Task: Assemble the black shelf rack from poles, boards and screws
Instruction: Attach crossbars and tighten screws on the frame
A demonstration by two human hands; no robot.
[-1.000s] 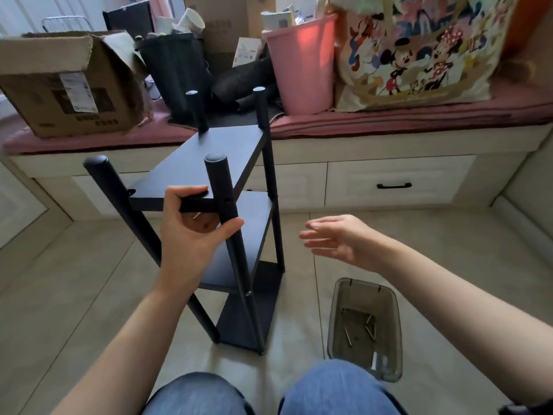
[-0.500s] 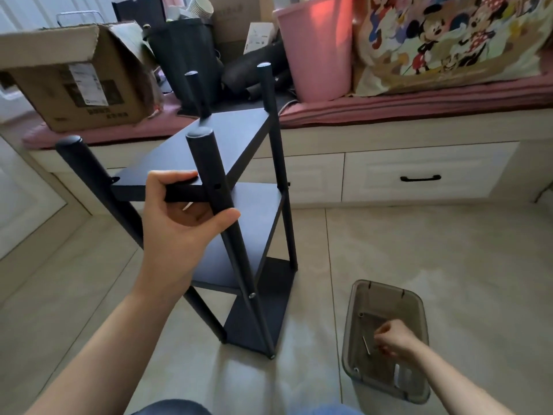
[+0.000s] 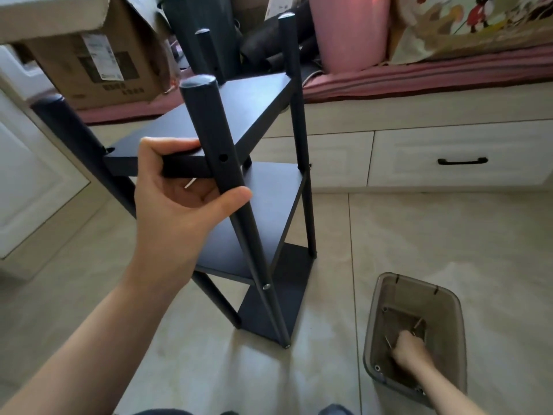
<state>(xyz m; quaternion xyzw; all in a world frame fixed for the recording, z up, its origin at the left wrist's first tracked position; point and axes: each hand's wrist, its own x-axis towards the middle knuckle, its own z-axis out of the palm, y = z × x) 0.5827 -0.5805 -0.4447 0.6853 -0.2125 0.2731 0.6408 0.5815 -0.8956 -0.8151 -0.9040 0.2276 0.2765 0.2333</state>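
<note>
The left hand [image 3: 179, 202] grips the top board [image 3: 185, 167] against the near pole [image 3: 221, 163], whose empty screw hole [image 3: 223, 158] sits just above its thumb, while the right hand [image 3: 408, 353], down in the bin [image 3: 389, 295], curls among screws [image 3: 417, 324], its grasp unclear.

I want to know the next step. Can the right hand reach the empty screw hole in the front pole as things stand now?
Probably yes: the screw hole faces outward with nothing covering it. The right hand must first leave the bin.
</note>
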